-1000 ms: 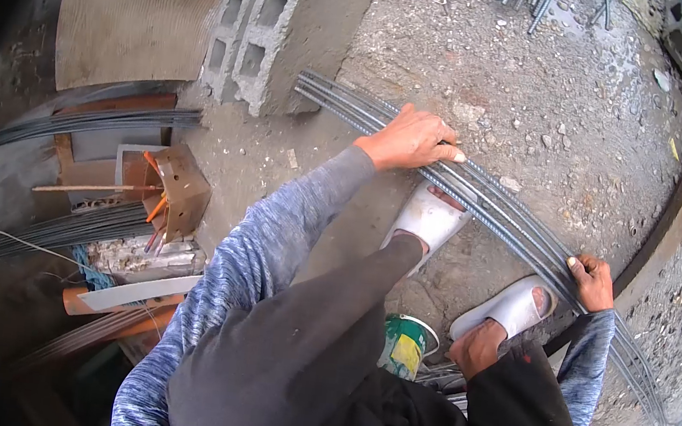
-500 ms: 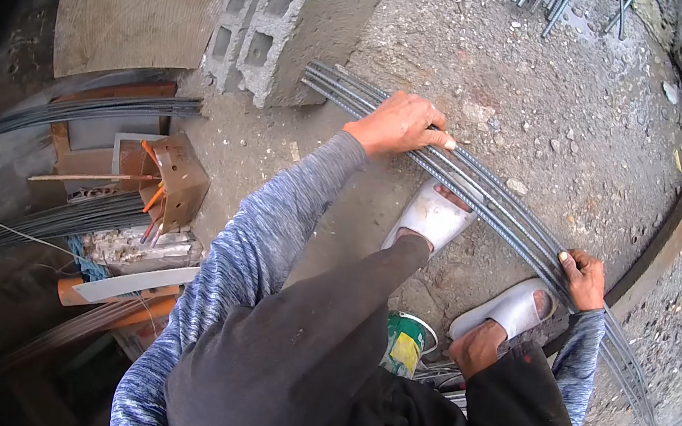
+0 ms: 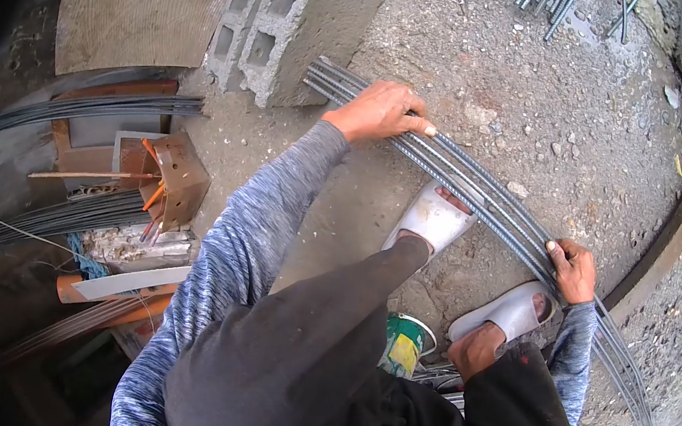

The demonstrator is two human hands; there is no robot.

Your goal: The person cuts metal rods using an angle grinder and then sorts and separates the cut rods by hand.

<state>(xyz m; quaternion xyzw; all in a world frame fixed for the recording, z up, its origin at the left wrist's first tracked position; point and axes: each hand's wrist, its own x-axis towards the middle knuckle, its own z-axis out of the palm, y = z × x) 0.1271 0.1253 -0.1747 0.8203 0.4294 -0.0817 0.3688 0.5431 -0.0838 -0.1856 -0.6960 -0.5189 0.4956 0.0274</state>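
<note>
A bundle of several ribbed steel rebars runs slantwise from the concrete blocks at upper left to the gravelly ground at lower right. My left hand lies over its upper part, fingers wrapped round the bars and thumb along the top. Farther down, my right hand grips the same bundle, thumb on top, its other fingers mostly hidden beneath. The bars pass across my white slippers. Their upper ends lie close beside the hollow concrete blocks.
More rebars lie at left near a cardboard box. A green and yellow bucket stands between my legs. At right is a curved-looking brown beam; other rebar ends show at the top.
My left hand has shifted a little leftward and up along the rebars. My right hand has also moved slightly up and left. The bundle stays almost in place.
</note>
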